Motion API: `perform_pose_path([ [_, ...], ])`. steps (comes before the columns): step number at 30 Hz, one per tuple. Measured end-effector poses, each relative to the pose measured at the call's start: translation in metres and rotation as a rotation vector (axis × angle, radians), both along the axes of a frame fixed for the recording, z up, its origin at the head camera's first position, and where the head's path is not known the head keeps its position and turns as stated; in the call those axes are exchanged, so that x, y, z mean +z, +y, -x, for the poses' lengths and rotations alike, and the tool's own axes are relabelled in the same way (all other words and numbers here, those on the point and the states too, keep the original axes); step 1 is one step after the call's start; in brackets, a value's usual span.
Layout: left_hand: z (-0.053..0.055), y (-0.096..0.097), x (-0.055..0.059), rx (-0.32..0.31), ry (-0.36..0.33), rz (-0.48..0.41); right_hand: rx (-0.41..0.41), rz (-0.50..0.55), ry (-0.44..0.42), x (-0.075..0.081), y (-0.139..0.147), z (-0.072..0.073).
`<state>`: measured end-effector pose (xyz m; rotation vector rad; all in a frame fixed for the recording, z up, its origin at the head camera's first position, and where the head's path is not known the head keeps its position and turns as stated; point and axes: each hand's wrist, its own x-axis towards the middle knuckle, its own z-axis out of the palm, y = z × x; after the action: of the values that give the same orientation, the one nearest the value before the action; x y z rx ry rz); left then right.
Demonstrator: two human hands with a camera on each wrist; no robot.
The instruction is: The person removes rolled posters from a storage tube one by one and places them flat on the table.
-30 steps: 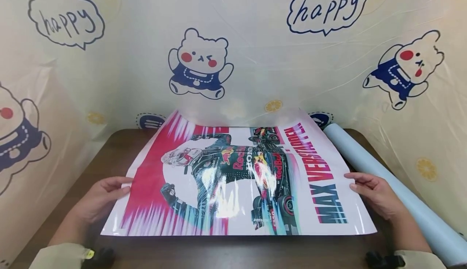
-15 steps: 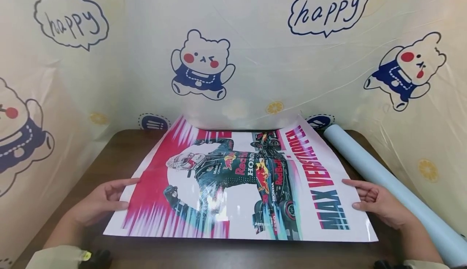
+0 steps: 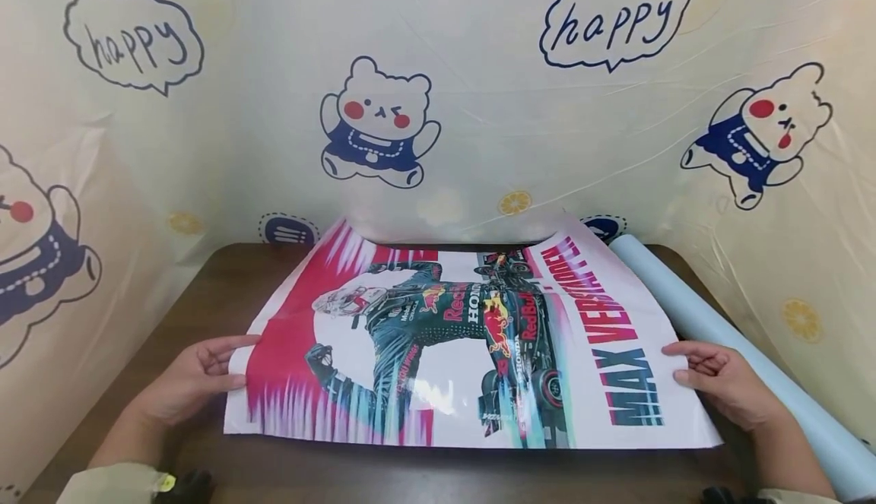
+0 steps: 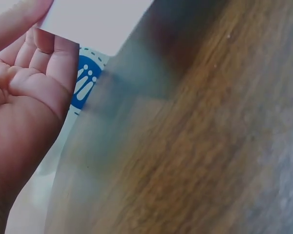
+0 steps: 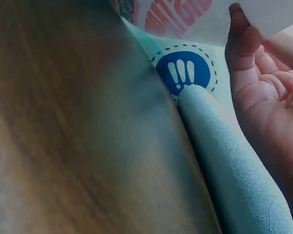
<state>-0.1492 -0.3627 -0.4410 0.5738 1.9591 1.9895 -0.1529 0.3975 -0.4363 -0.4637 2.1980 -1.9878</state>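
A glossy poster (image 3: 452, 382) is spread between both hands in the head view, printed with a racing driver, a dark race car and large lettering. Its far corners curl up by the back wall. My left hand (image 3: 185, 382) pinches the left edge between thumb and fingers. On the opposite edge, my right hand (image 3: 732, 386) pinches the sheet the same way. The left wrist view shows the poster's white underside (image 4: 100, 22) raised over the wooden table. From the right wrist, faint red lettering shows on the poster (image 5: 185, 19), also held off the table.
A light blue roll (image 3: 725, 337) lies slantwise along the right side of the brown table (image 3: 465, 477). Behind the table hangs a pale sheet (image 3: 493, 131) with printed bears, closing in the back and sides.
The poster has shifted slightly right, its near left corner most of all. My right hand has moved a little right and down with it. Both hands keep hold of the edges.
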Motion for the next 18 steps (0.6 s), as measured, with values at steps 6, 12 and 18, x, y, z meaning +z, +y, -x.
perform_pose_path([
  [6,-0.004,0.007,0.005,0.174,-0.034,0.180,-0.060,-0.059,0.021,0.003,-0.001,-0.001],
  [12,-0.005,0.014,0.017,0.339,-0.044,0.457,-0.003,-0.223,0.007,0.011,0.000,-0.005],
  [18,-0.004,0.014,0.021,0.366,-0.042,0.583,-0.116,-0.390,0.081,0.010,-0.004,-0.006],
])
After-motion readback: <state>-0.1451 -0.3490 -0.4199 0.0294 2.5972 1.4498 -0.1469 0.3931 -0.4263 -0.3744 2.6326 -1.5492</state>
